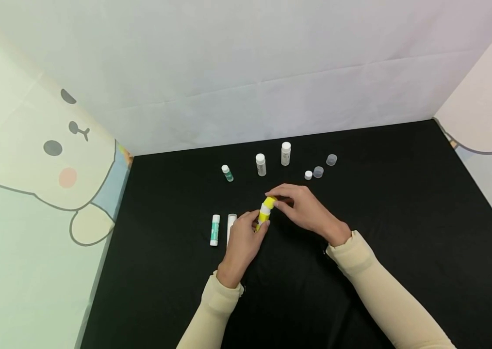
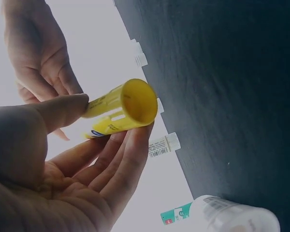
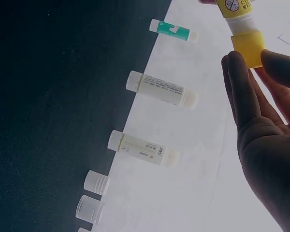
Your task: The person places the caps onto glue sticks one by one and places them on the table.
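Starting at the left with a pale panel printed with a cartoon animal face (image 1: 67, 145), then moving onto the black cloth tabletop (image 1: 163, 281). Passing a slim green-and-white plastic tube (image 1: 214, 230), well clear of the left hand (image 1: 242, 237). Noting farther back a short green plastic tube with a white cap (image 1: 227, 173), standing upright. Coming next to a thick white plastic cylinder (image 1: 231, 220), partly hidden behind the left hand. Finding that hand clamped around a yellow cylindrical plastic tube (image 1: 263, 217), gripped between thumb and fingers and raised off the tabletop, tilted, between both hands. Seeing a white plastic collar (image 1: 265, 209) at the upper end, then a yellow plastic cap (image 1: 270, 201), pinched by the thumb and fingertips of the right hand (image 1: 304, 208). Cannot tell whether seated on the collar or only touching. Keeping the hands apart, joined only through tube and cap. Spotting behind them a white plastic tube with printed label (image 1: 261, 165) and, farther right, a matching white tube (image 1: 286, 153), both upright. Ending beyond the right hand with a small white plastic cap (image 1: 308, 175), a translucent plastic cap (image 1: 318, 172) just beside, and a second translucent cap (image 1: 331, 160).
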{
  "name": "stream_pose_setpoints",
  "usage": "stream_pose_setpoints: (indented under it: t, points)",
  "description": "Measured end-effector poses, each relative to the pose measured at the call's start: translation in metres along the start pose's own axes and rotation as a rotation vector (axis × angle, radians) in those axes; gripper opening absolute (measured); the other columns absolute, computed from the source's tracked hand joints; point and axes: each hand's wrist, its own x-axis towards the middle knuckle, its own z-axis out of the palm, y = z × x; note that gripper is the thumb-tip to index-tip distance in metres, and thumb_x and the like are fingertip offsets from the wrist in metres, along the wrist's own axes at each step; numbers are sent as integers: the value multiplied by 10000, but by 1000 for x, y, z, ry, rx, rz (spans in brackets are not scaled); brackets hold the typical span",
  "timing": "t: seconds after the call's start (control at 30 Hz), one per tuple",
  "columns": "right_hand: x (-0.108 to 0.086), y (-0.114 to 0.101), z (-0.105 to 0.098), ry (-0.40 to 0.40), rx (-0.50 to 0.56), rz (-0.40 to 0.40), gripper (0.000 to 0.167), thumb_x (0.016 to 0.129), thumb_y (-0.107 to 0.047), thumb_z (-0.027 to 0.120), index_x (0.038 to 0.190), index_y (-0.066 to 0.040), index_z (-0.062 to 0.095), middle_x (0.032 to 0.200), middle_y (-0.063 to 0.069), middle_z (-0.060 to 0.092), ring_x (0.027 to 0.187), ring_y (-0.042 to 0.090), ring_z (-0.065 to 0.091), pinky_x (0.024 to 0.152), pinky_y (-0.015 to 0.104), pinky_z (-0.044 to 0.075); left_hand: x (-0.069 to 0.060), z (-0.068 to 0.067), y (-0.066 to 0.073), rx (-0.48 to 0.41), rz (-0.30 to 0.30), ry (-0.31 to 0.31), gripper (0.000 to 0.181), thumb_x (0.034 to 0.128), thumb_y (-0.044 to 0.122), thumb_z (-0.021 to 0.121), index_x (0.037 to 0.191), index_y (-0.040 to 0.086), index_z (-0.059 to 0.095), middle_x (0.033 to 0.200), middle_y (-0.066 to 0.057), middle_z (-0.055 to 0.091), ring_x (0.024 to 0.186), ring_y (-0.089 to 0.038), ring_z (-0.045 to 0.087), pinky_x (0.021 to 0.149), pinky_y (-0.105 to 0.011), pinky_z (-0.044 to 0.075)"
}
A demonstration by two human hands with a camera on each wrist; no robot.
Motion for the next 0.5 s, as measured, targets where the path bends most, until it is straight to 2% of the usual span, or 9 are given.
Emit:
stream_pose_setpoints:
  t: [0.5]
  points:
    - [0,0,2,-27,5,-25,309,976,31,726,1269,-63,754,1262,56,734,1039,149,704,879,337,612,-1,-2,3,32,16,-2,290,994,160,768,1234,-2,746,1027,-116,725,863,-206,689,764,-358,595]
